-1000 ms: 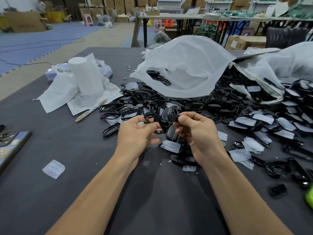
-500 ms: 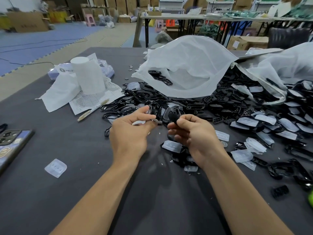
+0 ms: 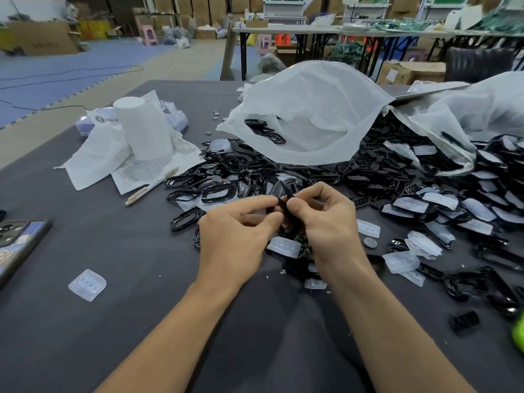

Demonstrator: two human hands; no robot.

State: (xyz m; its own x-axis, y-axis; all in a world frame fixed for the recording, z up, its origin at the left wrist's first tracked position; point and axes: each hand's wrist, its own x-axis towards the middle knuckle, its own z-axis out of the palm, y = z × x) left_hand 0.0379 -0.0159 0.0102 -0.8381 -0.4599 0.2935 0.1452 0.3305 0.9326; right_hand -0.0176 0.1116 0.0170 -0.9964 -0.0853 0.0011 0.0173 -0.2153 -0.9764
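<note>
Both my hands meet over the dark grey table (image 3: 119, 321), just in front of a heap of black plastic frames (image 3: 221, 182). My left hand (image 3: 235, 239) and my right hand (image 3: 326, 222) pinch one small black plastic part (image 3: 286, 202) between thumbs and fingertips; most of the part is hidden by the fingers. Clear plastic inserts (image 3: 285, 246) lie right under my hands, and another clear insert (image 3: 87, 284) lies alone to the left.
A white mesh bag (image 3: 312, 114) stands open behind the heap, a second bag (image 3: 467, 114) at right. A tissue roll (image 3: 141, 129), papers and a pen (image 3: 151, 186) lie at left. A phone (image 3: 17, 245) is at the left edge. A coin (image 3: 370, 242) lies right of my hands.
My left hand dropped the black frame it held a second ago, then came back to my right hand; both now pinch the small black part together.
</note>
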